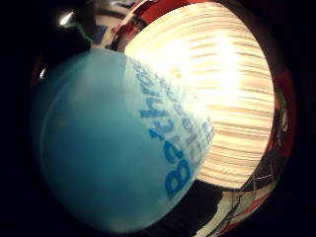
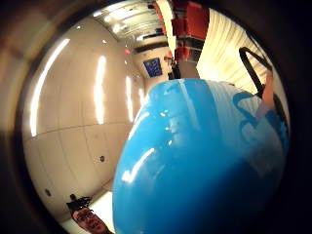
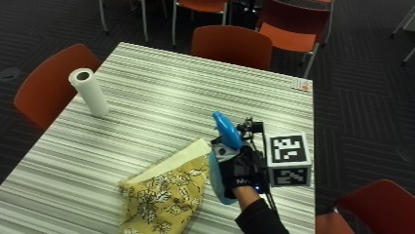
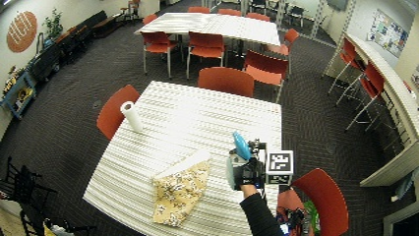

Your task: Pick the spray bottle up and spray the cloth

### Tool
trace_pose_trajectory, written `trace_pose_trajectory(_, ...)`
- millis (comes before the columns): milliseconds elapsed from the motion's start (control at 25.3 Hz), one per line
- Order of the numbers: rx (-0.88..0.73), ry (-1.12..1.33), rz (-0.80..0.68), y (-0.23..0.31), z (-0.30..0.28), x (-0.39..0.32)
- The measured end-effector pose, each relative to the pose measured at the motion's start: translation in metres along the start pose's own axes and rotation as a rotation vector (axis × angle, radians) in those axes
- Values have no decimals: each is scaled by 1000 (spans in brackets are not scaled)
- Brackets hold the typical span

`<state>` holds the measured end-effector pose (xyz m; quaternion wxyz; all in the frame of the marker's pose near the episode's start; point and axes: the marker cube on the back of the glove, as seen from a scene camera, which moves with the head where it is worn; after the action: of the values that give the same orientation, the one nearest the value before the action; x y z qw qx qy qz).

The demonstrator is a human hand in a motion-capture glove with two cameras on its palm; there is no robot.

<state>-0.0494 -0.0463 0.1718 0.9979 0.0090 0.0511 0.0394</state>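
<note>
Spray bottle held up at lower right of the striped table

We see the blue spray bottle (image 3: 225, 146) lifted off the table (image 3: 195, 92), the gloved right hand (image 3: 241, 168) grasping its body (its label fills the palm view). The yellow floral cloth (image 3: 165, 195) lies just left; a paper towel roll (image 3: 89, 91) stands upper left.

Hand (image 3: 241, 170) with bottle (image 3: 225, 146) sits just beside cloth (image 3: 165, 197), nothing between. Paper roll (image 3: 89, 91) stands well apart at far table (image 3: 168, 97) corner. Chairs (image 3: 231, 46) ring the edges.
</note>
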Motion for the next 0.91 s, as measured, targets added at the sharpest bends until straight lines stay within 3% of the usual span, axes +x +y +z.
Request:
trace_pose_trajectory(396,-107,223,49,-1,44,24)
trace_pose_trajectory(594,-197,602,180,-10,67,62)
trace_pose_trajectory(911,-438,1264,513,6,90,143)
